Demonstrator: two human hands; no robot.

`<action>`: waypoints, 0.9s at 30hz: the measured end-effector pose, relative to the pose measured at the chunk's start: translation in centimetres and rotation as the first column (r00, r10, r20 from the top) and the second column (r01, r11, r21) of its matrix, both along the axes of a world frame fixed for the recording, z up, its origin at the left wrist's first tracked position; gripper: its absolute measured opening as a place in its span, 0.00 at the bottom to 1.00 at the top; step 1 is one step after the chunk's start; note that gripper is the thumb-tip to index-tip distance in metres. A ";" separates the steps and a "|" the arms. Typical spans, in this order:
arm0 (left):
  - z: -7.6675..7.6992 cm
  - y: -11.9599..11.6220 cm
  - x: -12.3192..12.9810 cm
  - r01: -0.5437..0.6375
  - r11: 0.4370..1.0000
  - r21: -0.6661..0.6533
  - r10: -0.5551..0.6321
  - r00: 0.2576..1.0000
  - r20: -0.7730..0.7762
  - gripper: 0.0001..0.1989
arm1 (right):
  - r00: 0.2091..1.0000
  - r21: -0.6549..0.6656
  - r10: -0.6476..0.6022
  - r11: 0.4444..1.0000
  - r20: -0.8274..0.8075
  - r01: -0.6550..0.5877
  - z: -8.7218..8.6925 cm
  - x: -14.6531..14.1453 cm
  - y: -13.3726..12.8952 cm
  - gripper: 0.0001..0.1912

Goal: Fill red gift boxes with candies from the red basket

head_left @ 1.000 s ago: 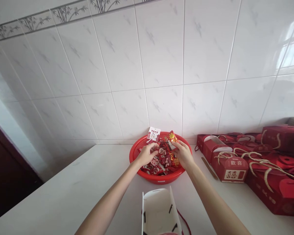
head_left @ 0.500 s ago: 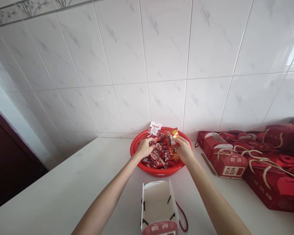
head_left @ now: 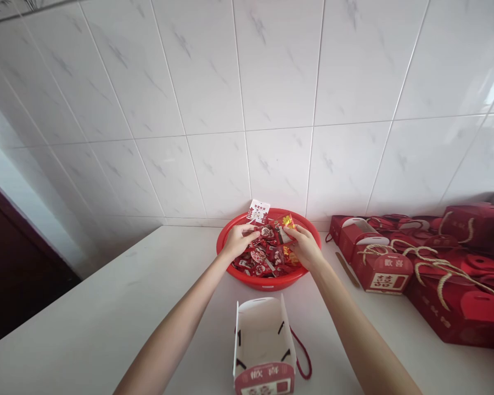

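A red plastic basket (head_left: pixel 267 284) stands against the tiled wall, full of small wrapped candies (head_left: pixel 259 257) in red and gold. My left hand (head_left: pixel 237 241) reaches over its left side, with thumb and forefinger closed at the edge of a red-wrapped candy (head_left: pixel 267 231). On the right side, my right hand (head_left: pixel 307 247) pinches a red, white and gold packet (head_left: pixel 284 233). Nearer to me, between my forearms, stands an open carton (head_left: pixel 261 334), white inside with black slots and a red printed front; nothing lies in it.
A white printed card (head_left: pixel 258 210) leans at the basket's back rim. To the right stand several red gift boxes (head_left: pixel 385 271) with cord handles, beside a thin brown strip (head_left: pixel 347 270). A dark red cord (head_left: pixel 304 356) loops from the carton onto the white counter (head_left: pixel 148 285).
The view has tipped slightly down. My left fingers have shifted, and a candy with a pale label now shows at their tips. The right hand keeps its packet over the basket.
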State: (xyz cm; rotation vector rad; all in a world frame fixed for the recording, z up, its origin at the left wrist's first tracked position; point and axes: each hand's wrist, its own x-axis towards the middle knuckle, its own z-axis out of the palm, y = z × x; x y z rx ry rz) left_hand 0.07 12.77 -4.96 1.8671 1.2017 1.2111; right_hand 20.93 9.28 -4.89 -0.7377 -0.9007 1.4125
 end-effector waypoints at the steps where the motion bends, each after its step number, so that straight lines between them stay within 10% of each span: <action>1: 0.2 -0.2 0.0 0.021 1.000 -0.008 -0.021 1.000 0.004 0.17 | 1.000 -0.002 0.015 1.000 0.008 -0.014 0.1 0.0 0.0 0.17; 15: 0.1 -0.3 0.6 0.177 0.977 -0.118 -0.191 0.974 -0.122 0.17 | 0.999 0.014 -0.046 0.999 -0.015 0.046 0.1 0.0 0.2 0.18; 27: 0.3 -0.8 1.4 0.312 0.884 -0.348 -0.455 0.743 -0.490 0.10 | 0.984 -0.019 -0.163 0.987 -0.070 0.163 0.4 -0.1 0.0 0.18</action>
